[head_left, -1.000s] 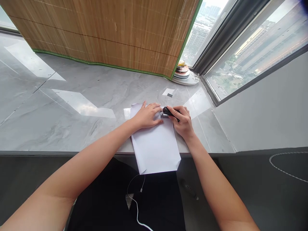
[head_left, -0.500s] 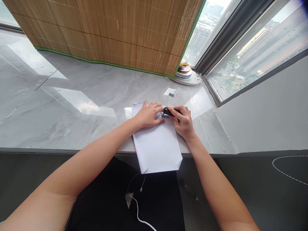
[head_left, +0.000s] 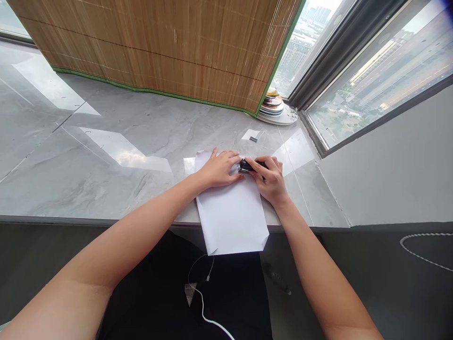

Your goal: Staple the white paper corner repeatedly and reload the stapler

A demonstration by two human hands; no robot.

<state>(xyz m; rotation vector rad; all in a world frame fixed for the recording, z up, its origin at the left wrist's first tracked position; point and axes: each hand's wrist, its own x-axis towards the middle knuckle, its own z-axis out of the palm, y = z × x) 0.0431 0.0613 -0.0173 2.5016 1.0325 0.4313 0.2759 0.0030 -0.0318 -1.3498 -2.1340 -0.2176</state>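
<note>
White paper [head_left: 233,217] lies on the grey marble sill, its near end hanging past the front edge with both near corners creased. Flat across the upper part of the sheet rests my left hand [head_left: 223,168], fingers spread. My right hand [head_left: 269,177] is wrapped round a black stapler [head_left: 249,165], whose head sits over the paper's right side, close to my left fingertips. Beyond them, a strip of staples [head_left: 253,139] lies on the sill. The stapler's jaws are partly hidden by my fingers.
A bamboo blind [head_left: 159,42] with green edging hangs down to the marble sill [head_left: 123,113]. Several stacked plates [head_left: 274,111] stand in the corner by the window frame [head_left: 339,52]. A white cable [head_left: 208,323] runs below the paper.
The stapler's black top has come down toward its base under my right hand, so its head looks more closed. My left hand and the paper stay put.
</note>
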